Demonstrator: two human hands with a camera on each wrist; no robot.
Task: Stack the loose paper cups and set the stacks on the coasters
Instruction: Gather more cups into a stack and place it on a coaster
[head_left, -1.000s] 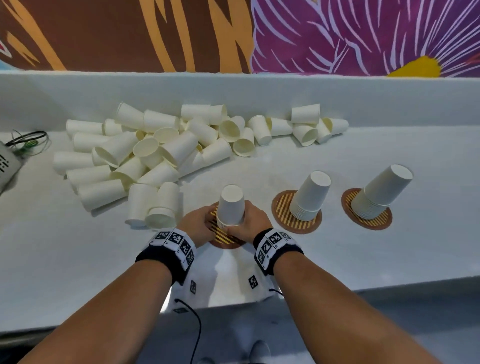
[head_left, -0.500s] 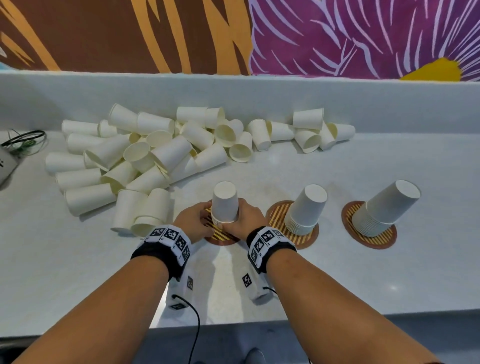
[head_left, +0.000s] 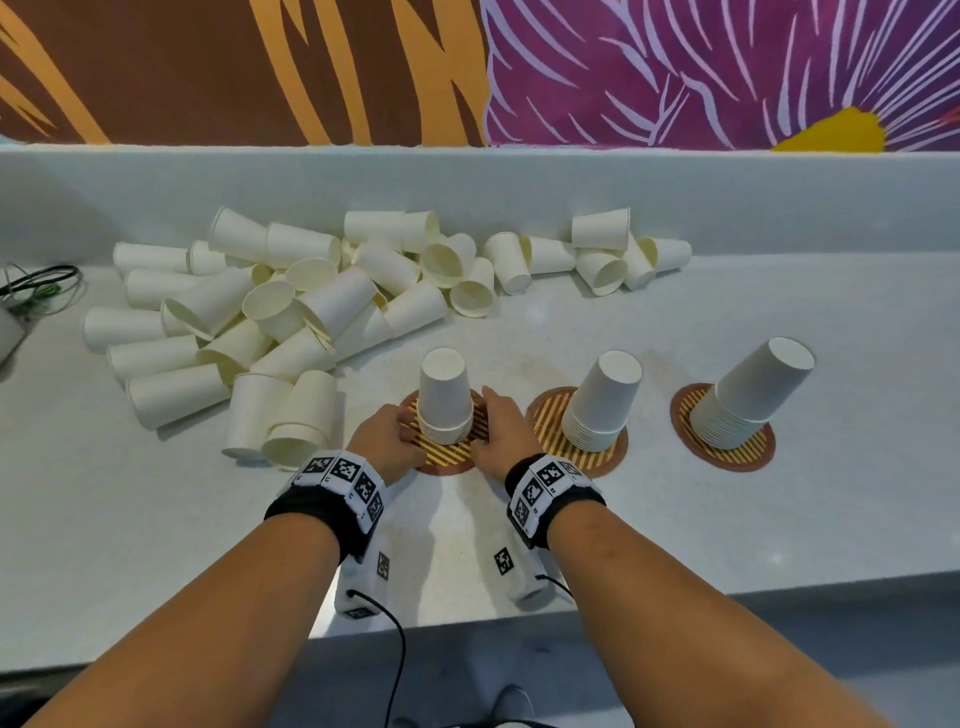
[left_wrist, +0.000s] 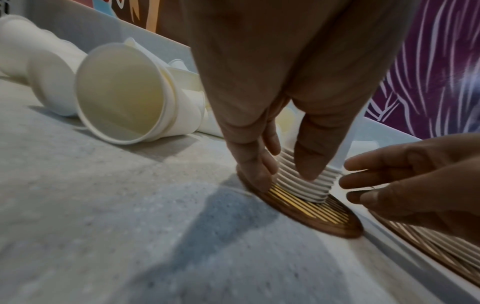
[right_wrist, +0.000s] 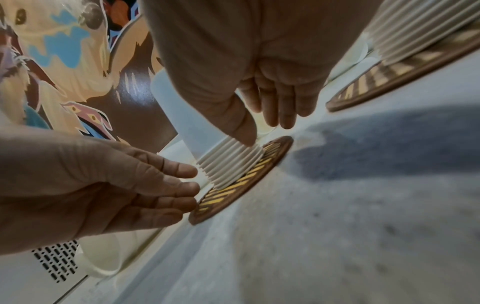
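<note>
A stack of upturned white paper cups stands on the left striped coaster. My left hand sits at the base on the left and my right hand on the right, all fingers straight. In the left wrist view the left thumb touches the stack's rims and the fingers rest on the coaster; the right hand hovers just off the rims. In the right wrist view the right thumb touches the rims. Two more stacks stand on their coasters.
A big pile of loose cups lies at the back left, with some nested cups close to my left wrist. A cable and a grey device sit at the far left. A raised ledge runs behind; the counter's front edge is near.
Both hands have loosened from wrapping the stack's base to straight fingers beside it. The stack now stands by itself on the left coaster.
</note>
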